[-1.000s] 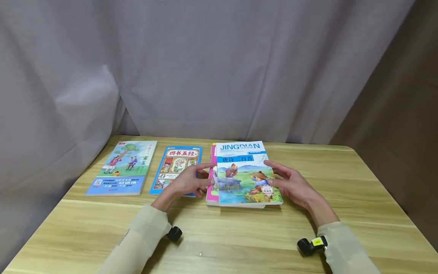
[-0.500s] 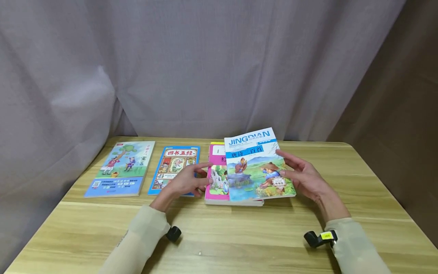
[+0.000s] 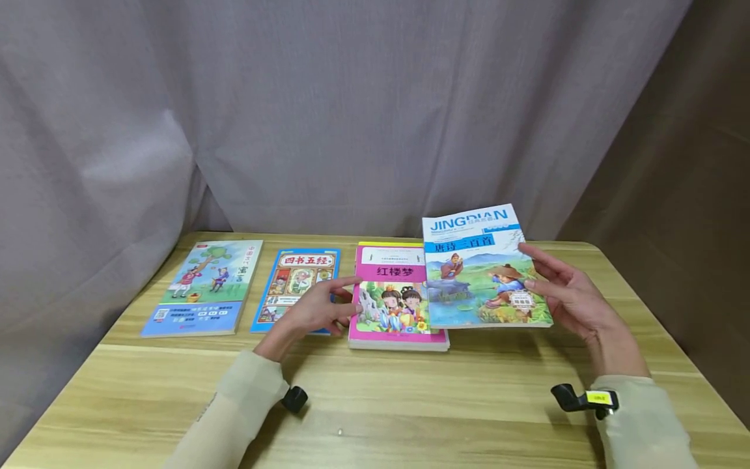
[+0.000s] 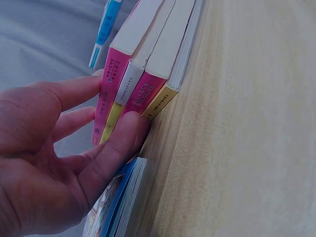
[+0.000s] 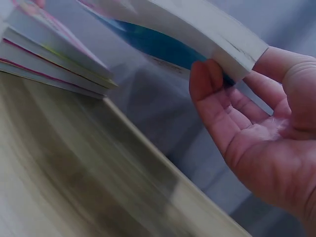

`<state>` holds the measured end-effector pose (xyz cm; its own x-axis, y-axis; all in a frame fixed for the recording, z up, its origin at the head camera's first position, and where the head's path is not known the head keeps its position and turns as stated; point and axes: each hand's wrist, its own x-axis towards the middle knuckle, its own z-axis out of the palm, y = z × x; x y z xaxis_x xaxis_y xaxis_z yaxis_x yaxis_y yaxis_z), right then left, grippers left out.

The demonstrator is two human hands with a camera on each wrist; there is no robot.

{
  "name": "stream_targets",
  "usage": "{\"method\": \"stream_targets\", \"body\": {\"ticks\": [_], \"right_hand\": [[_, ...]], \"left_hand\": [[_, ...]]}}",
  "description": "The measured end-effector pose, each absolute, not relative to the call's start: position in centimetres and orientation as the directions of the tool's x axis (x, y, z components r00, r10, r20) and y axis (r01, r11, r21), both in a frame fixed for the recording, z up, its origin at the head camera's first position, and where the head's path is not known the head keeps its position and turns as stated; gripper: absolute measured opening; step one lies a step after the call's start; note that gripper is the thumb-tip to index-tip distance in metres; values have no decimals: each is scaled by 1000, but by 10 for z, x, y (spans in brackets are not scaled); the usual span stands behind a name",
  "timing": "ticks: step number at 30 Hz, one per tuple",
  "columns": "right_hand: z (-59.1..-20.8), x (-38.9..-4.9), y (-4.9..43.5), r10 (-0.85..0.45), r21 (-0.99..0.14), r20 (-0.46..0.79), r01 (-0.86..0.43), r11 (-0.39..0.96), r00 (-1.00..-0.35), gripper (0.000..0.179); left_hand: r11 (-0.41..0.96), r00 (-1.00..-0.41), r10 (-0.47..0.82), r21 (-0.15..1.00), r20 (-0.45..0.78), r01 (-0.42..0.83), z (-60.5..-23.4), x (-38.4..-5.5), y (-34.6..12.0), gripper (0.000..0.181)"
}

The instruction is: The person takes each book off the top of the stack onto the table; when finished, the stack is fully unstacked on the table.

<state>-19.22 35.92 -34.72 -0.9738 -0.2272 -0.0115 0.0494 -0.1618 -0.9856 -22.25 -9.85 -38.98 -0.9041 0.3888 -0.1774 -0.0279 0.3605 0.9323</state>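
My right hand (image 3: pixel 577 293) grips the right edge of a blue-and-white paperback book (image 3: pixel 483 273), thumb on the cover and fingers underneath. In the right wrist view that book (image 5: pixel 197 34) hangs above the table, slightly bent. To its left lies a stack of several books with a pink-covered book (image 3: pixel 389 299) on top; the held book overlaps its right side in the head view. My left hand (image 3: pixel 319 309) rests its fingertips against the stack's left side. From the left wrist view, extended fingers touch the pink and yellow spines (image 4: pixel 111 91), without wrapping round the stack.
A blue-bordered book (image 3: pixel 281 286) lies just left of the stack, partly behind my left hand. Farther left is a green-and-blue book (image 3: pixel 202 286). All rest on a wooden table (image 3: pixel 410 404), with a grey curtain (image 3: pixel 351 117) behind its far edge.
My right hand has lifted the blue-and-white book off the stack and carried it to the right, uncovering the pink book. My left hand has stayed at the stack's left side.
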Motion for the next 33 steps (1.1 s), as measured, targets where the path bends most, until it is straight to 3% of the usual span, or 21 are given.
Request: {"method": "stream_targets", "body": {"ticks": [10,27,33], "right_hand": [[-352,-186,392,-174,-989,-9,34,-143,-985,66],[-380,-195,397,-196,-982,-188,188,20,-962,63],[-381,-199,392,-144,-951,-264,231,207,-954,70]], "left_hand": [[364,-901,401,932,-165,-9,-389,-223,-99,65],[344,-901,404,939,-161,-14,-391,-222,-99,65],[350,-904,398,937,-159,-11,-391,-222,-100,65]]}}
